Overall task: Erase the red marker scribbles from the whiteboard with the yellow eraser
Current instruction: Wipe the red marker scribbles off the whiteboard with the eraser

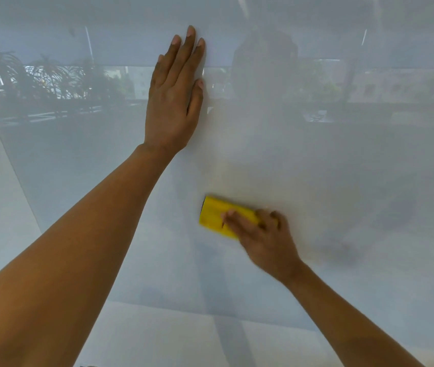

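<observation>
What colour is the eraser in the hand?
Bright yellow: the eraser, seen from the head camera, in the right hand.

My right hand (262,235) is motion-blurred and covers the near end of the yellow eraser (218,215). Both forearms run off the bottom edge; the whiteboard (343,181) shows only hazy reflections.

We had one view only, a wide-angle camera worn on the head. It faced forward, close against the glossy whiteboard (316,168), which filled almost the whole frame, both forearms reaching in from below.
</observation>
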Available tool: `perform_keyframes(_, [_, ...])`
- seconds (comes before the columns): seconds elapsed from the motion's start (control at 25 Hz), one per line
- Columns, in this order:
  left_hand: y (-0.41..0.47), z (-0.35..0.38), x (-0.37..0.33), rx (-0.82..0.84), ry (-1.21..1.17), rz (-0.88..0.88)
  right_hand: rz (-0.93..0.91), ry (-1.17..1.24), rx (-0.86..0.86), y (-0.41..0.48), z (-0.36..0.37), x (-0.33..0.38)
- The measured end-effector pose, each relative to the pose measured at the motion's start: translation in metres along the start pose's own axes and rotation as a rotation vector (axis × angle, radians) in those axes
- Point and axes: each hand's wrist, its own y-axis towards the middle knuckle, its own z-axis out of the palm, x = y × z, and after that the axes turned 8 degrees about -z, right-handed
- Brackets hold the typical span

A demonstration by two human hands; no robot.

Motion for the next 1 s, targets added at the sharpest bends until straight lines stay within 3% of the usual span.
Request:
perform_keyframes(0.12, [-0.001,0.001,-0.002,-0.007,0.003,-0.015,-0.488,-0.002,0.265,-0.081,0.004,0.034])
perform_keyframes(0.2, [-0.002,0.002,-0.003,-0.009,0.006,-0.012,-0.558,0.0,0.331,-0.105,-0.004,0.027])
perform_keyframes(0.28, [-0.002,0.002,-0.003,-0.014,0.01,-0.012,-0.35,0.011,0.286,-0.1,-0.014,0.007])
perform_keyframes(0.48, [-0.004,0.005,-0.007,-0.037,0.002,-0.041,0.633,-0.058,-0.097,-0.056,-0.034,-0.055])
perform_keyframes(0.56, [-0.005,0.005,-0.009,-0.044,-0.014,-0.05,0.893,-0.1,-0.176,-0.044,-0.032,-0.051])
perform_keyframes(0.64, [-0.006,0.007,-0.011,-0.053,-0.026,-0.061,0.816,-0.051,-0.101,-0.046,-0.023,-0.023])
perform_keyframes(0.8, [-0.008,0.007,-0.011,-0.049,-0.029,-0.063,0.095,-0.004,0.262,-0.091,-0.012,0.047])
perform_keyframes(0.84, [-0.008,0.006,-0.01,-0.044,-0.018,-0.056,-0.003,-0.016,0.308,-0.103,-0.012,0.05])
perform_keyframes(0.92, [-0.008,0.004,-0.007,-0.035,0.001,-0.032,0.03,-0.041,0.318,-0.118,-0.015,0.043])
perform_keyframes(1.0, [-0.007,0.002,-0.004,-0.026,0.013,-0.007,0.328,-0.034,0.273,-0.13,-0.023,0.028])
